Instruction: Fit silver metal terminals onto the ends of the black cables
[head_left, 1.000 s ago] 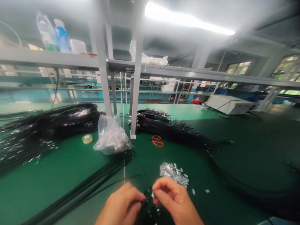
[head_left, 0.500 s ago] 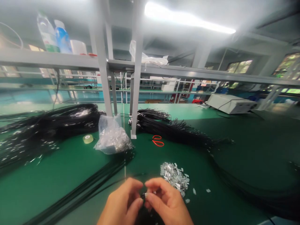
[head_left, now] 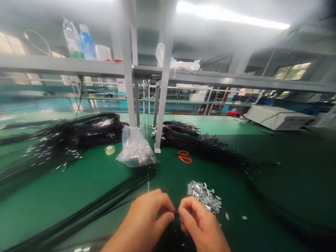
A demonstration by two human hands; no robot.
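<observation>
My left hand (head_left: 154,217) is closed in a pinch over the green table, and a small pale tip shows at its thumb. Close beside it, my right hand (head_left: 198,218) has its fingers curled in toward the thumb; what it holds is hidden. Something dark and thin lies between the two hands, too blurred to name. Just past my right hand is a pile of small silvery metal pieces (head_left: 204,196), with a few loose ones to its right. A bundle of black cables (head_left: 105,206) runs across the table to the left of my left hand.
A clear plastic bag of small parts (head_left: 138,150) stands by the grey shelf post (head_left: 161,105). Near it are a tape roll (head_left: 110,149) and red-handled scissors (head_left: 185,157). Thick black cable bundles (head_left: 91,131) lie left and right. A white box-shaped device (head_left: 279,117) sits at the back right.
The view has swung left, so the scene sits further right. My hands have drawn slightly apart, and the pale piece seen at my right fingertips no longer shows there.
</observation>
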